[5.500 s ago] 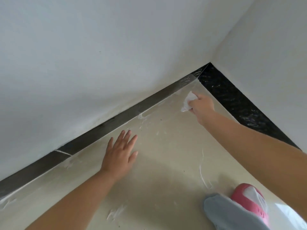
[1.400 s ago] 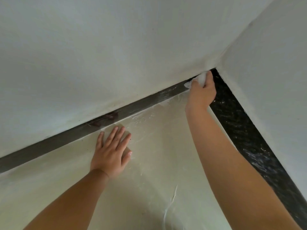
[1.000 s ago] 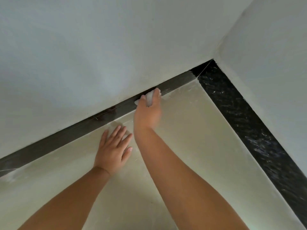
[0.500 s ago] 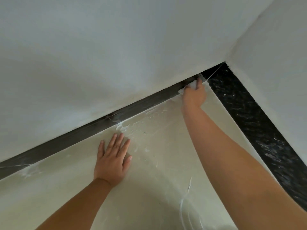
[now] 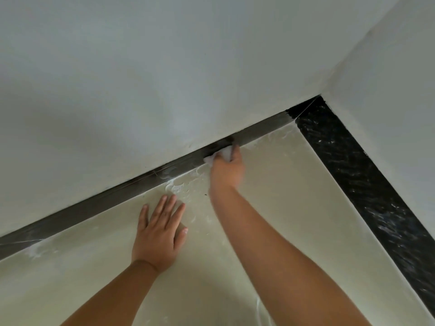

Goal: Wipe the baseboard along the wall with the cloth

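A dark glossy baseboard runs along the foot of the white wall, from the lower left up to the corner at the upper right. My right hand grips a small white cloth and holds it against the baseboard about midway along. Most of the cloth is hidden by the fingers. My left hand lies flat on the cream floor, fingers spread, just below the baseboard.
A second baseboard, black and speckled, runs down the right-hand wall from the corner. White smears mark the floor near the wall and between my arms. White walls close in on both sides.
My right hand has slid the cloth leftward along the baseboard, away from the corner, after wiping toward the corner before. My left hand has stayed flat on the floor.
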A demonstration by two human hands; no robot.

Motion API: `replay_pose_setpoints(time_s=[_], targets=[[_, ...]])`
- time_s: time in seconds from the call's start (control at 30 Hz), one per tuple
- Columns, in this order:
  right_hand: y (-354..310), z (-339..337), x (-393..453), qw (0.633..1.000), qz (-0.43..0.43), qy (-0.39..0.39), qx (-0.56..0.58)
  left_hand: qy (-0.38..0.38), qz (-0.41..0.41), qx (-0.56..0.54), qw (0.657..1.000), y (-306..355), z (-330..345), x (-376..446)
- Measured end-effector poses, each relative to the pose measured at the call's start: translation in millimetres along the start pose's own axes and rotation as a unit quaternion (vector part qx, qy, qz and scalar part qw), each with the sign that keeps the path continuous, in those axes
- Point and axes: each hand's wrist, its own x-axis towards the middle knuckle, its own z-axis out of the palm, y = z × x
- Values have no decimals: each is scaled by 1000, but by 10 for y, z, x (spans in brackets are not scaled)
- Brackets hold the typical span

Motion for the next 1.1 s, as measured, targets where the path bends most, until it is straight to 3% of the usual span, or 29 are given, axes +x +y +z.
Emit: replay_pose_setpoints(time_s=[0.17,0.3,0.4,0.63,0.77,0.93,1.0,1.1], targets=[[-275,-394,568,994,-70,84,22,-2,0,5,1000,-13,20,13],[-298,-337,496,992,-98,79,7,7,-3,8,1000,-27,11,-5],[-141,-115,140,993,-100,50,-27,12,-3,2,1000,-27,18,-5],[252,229,-566,990,-55,-122,-35,19,0,3,1000,-127,14,-100],[151,106,-170,996,-42,-54,-64,22,-2,0,1000,-180,-70,-155],[-407,-494,602,994,-78,76,2,39,20,26,999,-150,-122,-173],[-586,-731,780,989,-106,100,19,37,33,30,998,-121,-126,-159],[-675,-1000,830,984,-144,75,67,44,55,10,997,-27,-122,-70]])
